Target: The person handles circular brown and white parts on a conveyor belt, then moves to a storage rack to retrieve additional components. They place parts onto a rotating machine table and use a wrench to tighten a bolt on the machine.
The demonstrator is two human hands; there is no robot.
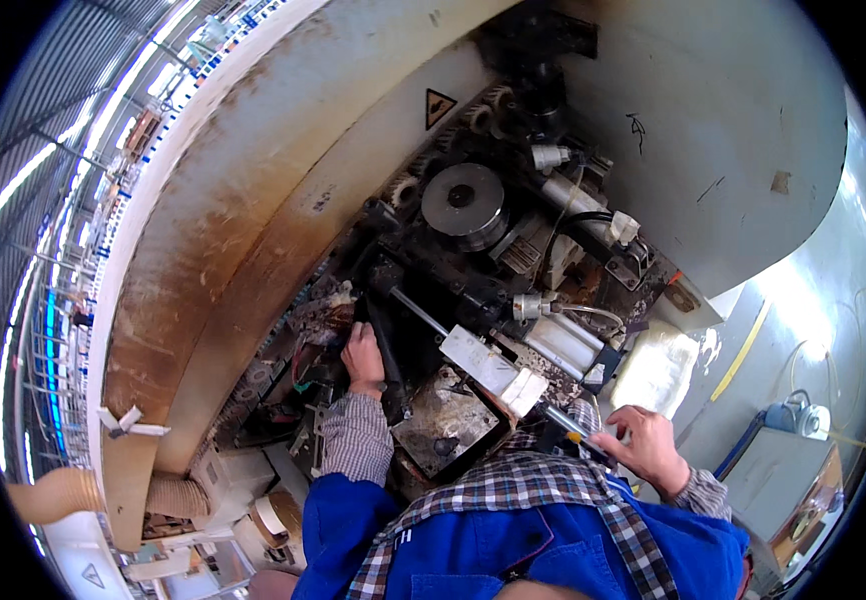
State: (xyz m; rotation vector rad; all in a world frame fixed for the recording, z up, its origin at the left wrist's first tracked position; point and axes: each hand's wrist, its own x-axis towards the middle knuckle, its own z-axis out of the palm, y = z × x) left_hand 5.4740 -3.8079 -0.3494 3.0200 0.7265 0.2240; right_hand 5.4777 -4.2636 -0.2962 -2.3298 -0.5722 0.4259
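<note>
My left hand (363,358) reaches into the greasy machine beside an upright black metal part (385,345). Its fingertips lie close to a crumpled, dirty bundle (325,315) of rag or plastic, and what they touch is hidden. On the right, my right hand (648,445) is curled, thumb and fingers closed around the end of a slim dark tool with a yellow part (575,437); its exact kind is unclear. Between my arms stands an open, stained metal tray (448,420). A silver cylinder block (478,360) with a rod runs above the tray.
A round steel disc (463,200) and several gears (403,190) sit deeper inside. Pneumatic cylinders (563,345) with hoses lie to the right. A curved, rust-stained cover (243,230) bounds the left, a grey panel (723,130) the right. A grey cabinet (778,480) stands on the floor.
</note>
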